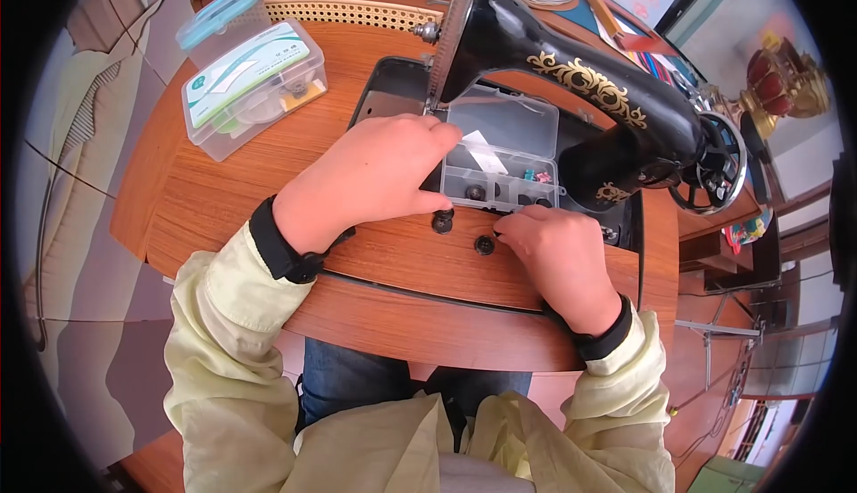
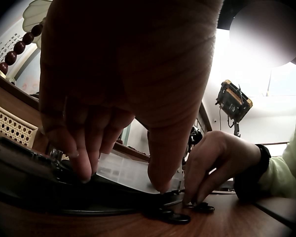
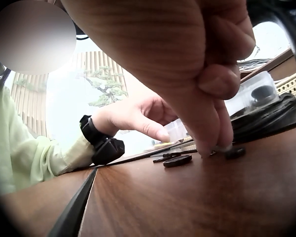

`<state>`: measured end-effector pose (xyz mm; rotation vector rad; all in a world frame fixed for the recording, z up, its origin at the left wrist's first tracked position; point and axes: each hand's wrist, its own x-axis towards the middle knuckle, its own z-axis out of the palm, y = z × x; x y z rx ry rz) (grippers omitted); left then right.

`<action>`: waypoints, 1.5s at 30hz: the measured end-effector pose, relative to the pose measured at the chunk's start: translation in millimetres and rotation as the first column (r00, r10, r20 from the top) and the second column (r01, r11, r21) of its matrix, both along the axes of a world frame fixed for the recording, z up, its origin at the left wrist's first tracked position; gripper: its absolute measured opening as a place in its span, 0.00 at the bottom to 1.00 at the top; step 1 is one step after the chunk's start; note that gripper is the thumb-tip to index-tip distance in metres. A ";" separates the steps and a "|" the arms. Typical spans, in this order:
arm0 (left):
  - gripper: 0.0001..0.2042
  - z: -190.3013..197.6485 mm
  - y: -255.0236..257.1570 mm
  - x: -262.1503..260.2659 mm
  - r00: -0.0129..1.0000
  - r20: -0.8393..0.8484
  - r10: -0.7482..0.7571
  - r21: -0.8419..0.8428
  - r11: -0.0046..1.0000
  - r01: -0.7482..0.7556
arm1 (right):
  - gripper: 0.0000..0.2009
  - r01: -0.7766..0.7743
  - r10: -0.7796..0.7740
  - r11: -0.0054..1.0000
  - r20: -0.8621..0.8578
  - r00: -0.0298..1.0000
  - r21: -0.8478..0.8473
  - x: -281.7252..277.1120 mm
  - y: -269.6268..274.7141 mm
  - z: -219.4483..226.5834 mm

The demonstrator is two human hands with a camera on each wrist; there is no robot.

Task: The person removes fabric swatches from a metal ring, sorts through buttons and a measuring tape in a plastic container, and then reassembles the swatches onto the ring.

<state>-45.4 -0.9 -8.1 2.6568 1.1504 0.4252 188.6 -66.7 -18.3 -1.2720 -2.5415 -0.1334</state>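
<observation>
On a brown wooden table [image 1: 402, 261], beneath the arm of a black sewing machine [image 1: 580, 64], with a larger clear case [image 1: 259, 91] off to the left. Tucked under that arm: a small clear box [image 1: 457, 182] with its lid [image 1: 527, 127] tipped back, probably to leave every compartment within reach. Laid just in front of it, on bare wood: a couple of loose black buttons [image 1: 484, 245], likely kept near the edge for easy picking by fingertip. At the box's left side, a left hand [image 1: 379, 167], palm down, with fingers slack and thumb stretched toward the near corner; grasping nothing, perhaps placed there to steady the plastic. Opposite, a right hand [image 1: 562, 247] angled inward and low at the near edge of the box, with fingers bent and tips down close to the wood. Seemingly pinching a dark button [image 1: 497, 235] between thumb and fingertip, though mostly hidden by the fingers and hard to confirm even from the wrist views.
</observation>
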 end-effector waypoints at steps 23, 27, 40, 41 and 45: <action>0.31 1.2 -0.9 1.0 1.000 0.000 0.005 -0.008 1.000 -0.005 | 0.06 0.102 -0.048 0.984 -0.337 0.940 0.144 -1.8 8.7 9.1; 0.31 0.7 -0.5 0.6 1.000 0.006 -0.004 0.002 1.000 0.004 | 0.05 0.120 -0.075 0.988 -0.376 0.924 0.097 2.2 9.1 10.2; 0.31 1.4 -0.7 0.5 1.000 0.000 0.003 -0.017 1.000 -0.003 | 0.02 0.090 -0.092 0.992 -0.016 0.996 -0.091 14.1 -7.2 16.3; 0.31 1.8 -0.9 0.6 1.000 -0.001 0.003 -0.017 1.000 -0.003 | 0.02 0.110 -0.109 0.989 0.020 0.994 -0.099 13.7 -7.1 13.5; 0.31 1.2 -0.7 0.4 1.000 -0.001 0.000 -0.012 1.000 0.000 | 0.04 0.150 -0.139 0.982 0.095 0.986 -0.113 11.5 -6.8 9.2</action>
